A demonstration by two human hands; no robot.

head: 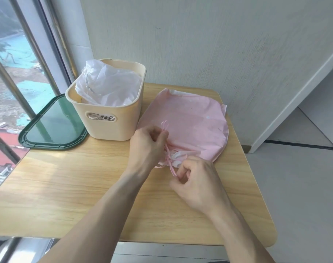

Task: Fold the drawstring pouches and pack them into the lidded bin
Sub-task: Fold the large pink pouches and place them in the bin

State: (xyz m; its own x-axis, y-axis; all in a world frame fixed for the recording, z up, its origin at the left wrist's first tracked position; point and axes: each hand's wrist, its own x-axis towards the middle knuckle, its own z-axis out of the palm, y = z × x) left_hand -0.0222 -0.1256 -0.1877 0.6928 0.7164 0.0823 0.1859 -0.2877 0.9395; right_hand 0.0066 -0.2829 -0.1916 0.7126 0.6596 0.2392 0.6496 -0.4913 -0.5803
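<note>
A pink drawstring pouch [190, 124] lies flat on the wooden table [67, 186], right of the beige bin [108, 122]. White pouches [108, 84] fill the bin and rise above its rim. My left hand [146, 147] pinches the pink drawstring [168, 158] near the pouch's gathered mouth. My right hand [197, 185] pinches the same string's lower end, just in front of the pouch. A white layer shows at the pouch's mouth and far edge.
The bin's dark green lid [53, 126] lies upside down on the table's left side, by the window. A wall stands directly behind the table. The table's right edge drops to a grey floor [304, 186].
</note>
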